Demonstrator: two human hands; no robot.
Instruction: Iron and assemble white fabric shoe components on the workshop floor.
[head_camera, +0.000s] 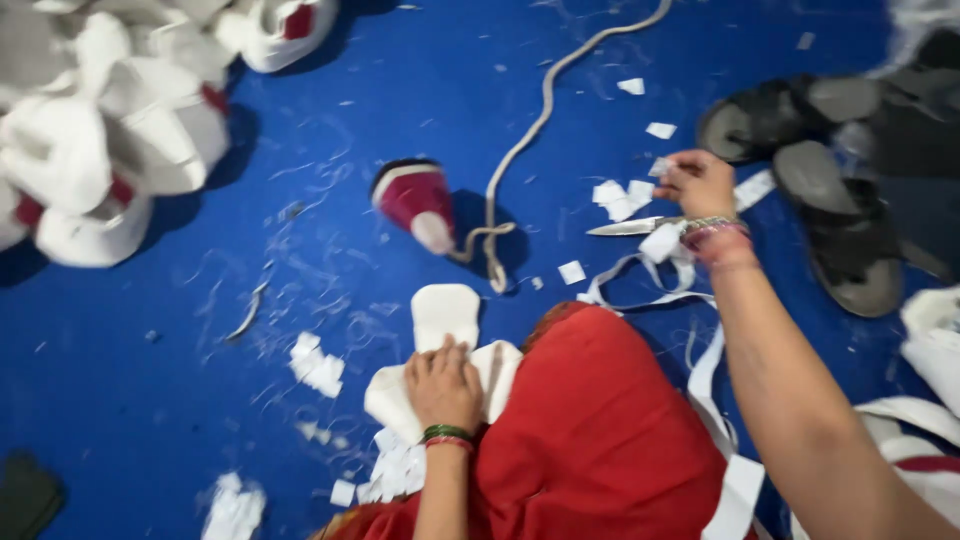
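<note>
My left hand (441, 385) presses down on a white shaped fabric piece (445, 315) that lies on the blue floor sheet (300, 300) beside my red-clothed knee (590, 430). My right hand (697, 183) reaches far out to the right, its fingers pinched on a small white scrap (661, 166). Just below that hand lie metal scissors (630, 226), blades pointing left. A white fabric strip (650, 285) curls under my right wrist.
A red and white cone-shaped piece (415, 200) lies in the middle, with a beige cord (530, 130) running from it to the top. A heap of white and red pieces (110, 130) fills the top left. Black sandals (820, 170) sit at right. White scraps (318, 365) litter the sheet.
</note>
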